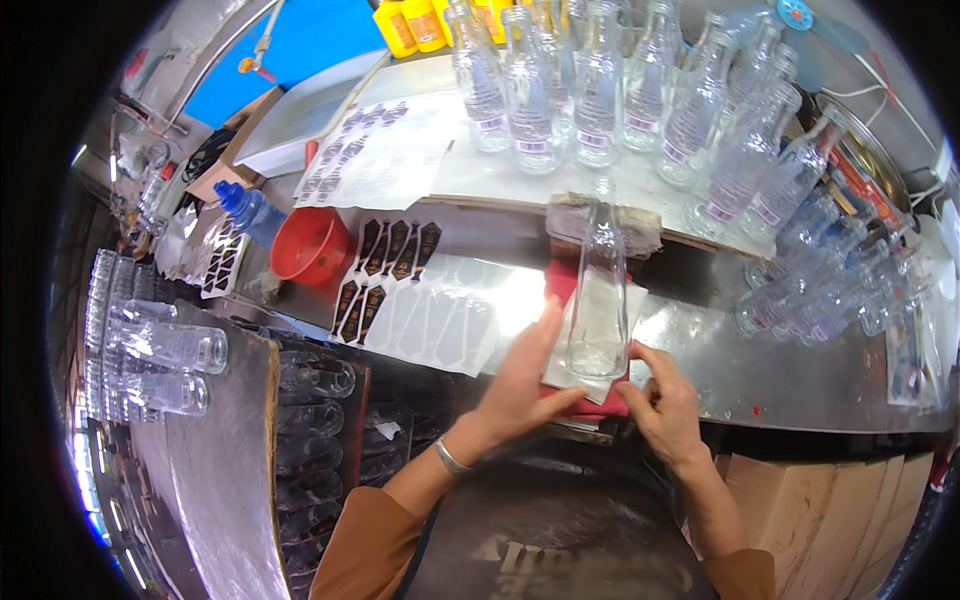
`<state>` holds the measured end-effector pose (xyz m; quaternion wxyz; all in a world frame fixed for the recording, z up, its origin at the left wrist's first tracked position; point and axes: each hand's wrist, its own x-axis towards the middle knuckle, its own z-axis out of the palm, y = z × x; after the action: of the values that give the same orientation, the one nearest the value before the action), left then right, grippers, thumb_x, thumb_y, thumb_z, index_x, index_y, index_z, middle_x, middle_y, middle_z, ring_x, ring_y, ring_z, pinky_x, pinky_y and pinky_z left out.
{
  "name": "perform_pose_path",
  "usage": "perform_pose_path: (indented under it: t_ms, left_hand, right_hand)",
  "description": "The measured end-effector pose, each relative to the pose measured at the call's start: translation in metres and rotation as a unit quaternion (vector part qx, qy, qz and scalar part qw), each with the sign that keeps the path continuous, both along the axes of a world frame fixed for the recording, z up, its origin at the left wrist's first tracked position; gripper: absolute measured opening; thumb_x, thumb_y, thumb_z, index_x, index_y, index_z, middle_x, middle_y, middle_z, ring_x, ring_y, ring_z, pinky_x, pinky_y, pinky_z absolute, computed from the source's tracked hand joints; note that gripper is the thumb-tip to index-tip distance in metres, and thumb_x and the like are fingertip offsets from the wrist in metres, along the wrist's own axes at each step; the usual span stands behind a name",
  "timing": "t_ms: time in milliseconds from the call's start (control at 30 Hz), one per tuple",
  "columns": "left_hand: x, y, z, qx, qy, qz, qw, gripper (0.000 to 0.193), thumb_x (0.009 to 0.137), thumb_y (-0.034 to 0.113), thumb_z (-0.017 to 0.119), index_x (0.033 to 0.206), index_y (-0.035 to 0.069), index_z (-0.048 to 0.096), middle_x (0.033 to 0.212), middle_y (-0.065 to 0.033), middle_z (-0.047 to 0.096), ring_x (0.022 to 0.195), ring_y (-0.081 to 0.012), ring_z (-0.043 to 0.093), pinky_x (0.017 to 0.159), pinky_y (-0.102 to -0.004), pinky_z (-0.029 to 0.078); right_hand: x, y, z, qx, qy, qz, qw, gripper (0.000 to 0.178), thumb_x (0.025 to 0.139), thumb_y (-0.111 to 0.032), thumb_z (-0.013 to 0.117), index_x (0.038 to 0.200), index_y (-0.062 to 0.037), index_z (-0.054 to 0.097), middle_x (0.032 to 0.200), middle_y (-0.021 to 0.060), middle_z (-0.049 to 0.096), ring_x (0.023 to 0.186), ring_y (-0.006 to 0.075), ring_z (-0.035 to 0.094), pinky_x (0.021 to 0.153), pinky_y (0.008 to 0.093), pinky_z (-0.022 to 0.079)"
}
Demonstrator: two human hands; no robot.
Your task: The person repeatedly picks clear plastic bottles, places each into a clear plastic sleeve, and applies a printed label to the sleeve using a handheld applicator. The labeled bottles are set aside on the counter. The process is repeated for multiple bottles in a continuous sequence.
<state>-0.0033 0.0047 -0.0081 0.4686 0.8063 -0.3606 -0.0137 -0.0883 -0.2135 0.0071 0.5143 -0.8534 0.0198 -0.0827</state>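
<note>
Metal workbench (700,345); clear bottle (598,335) over red cloth (562,275); hands (520,380) spread on either side.

Metal bench (700,345) extending past right hand (665,405) | label sheet (430,312) lying leftward of left hand (515,385) | red cloth (610,403) lying between

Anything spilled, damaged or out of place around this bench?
One small thing: a little red spot on the grey metal worktop, right of the right hand. It stands out against plain metal; I can't tell if it's spilled paint or scrap.
</note>
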Motion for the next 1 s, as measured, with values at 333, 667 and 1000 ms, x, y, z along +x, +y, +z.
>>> perform_pose_path:
  t_ms: [333, 667, 1000]
  left_hand:
    - [0.049, 0.112, -0.041, 0.373, -0.069, 0.316, 0.869, 0.079, 0.089, 0.039, 0.068, 0.148, -0.005, 0.038, 0.137, -0.0249, 0.055, 0.133, -0.0398, 0.047, 0.115, -0.0569, 0.028]
    - [0.062, 0.13, -0.03, 0.315, -0.082, 0.306, 0.894, 0.056, 0.092, 0.023, 0.067, 0.137, -0.006, 0.05, 0.13, -0.0264, 0.06, 0.123, -0.0411, 0.055, 0.108, -0.0487, 0.041]
    - [-0.006, 0.115, -0.018, 0.293, -0.136, 0.13, 0.937, 0.076, 0.084, 0.032, 0.077, 0.146, 0.0, 0.045, 0.148, -0.0211, 0.047, 0.138, -0.0386, 0.044, 0.115, -0.0558, 0.03]
  right_hand:
    - [-0.009, -0.027, -0.008, 0.047, 0.002, -0.05, 0.998, 0.035, 0.091, -0.004, 0.068, 0.125, 0.0024, 0.063, 0.1, 0.0082, 0.073, 0.053, 0.0041, 0.046, 0.053, 0.0227, 0.041]
    - [-0.011, -0.04, -0.007, 0.018, 0.005, -0.055, 0.998, 0.026, 0.097, -0.006, 0.062, 0.121, 0.0035, 0.065, 0.096, 0.0064, 0.073, 0.065, 0.0021, 0.051, 0.059, 0.0192, 0.041]
    - [-0.015, -0.041, -0.019, 0.043, -0.021, -0.087, 0.995, 0.025, 0.091, -0.006, 0.07, 0.115, 0.0013, 0.069, 0.087, 0.0062, 0.072, 0.059, 0.0069, 0.053, 0.056, 0.0242, 0.045]
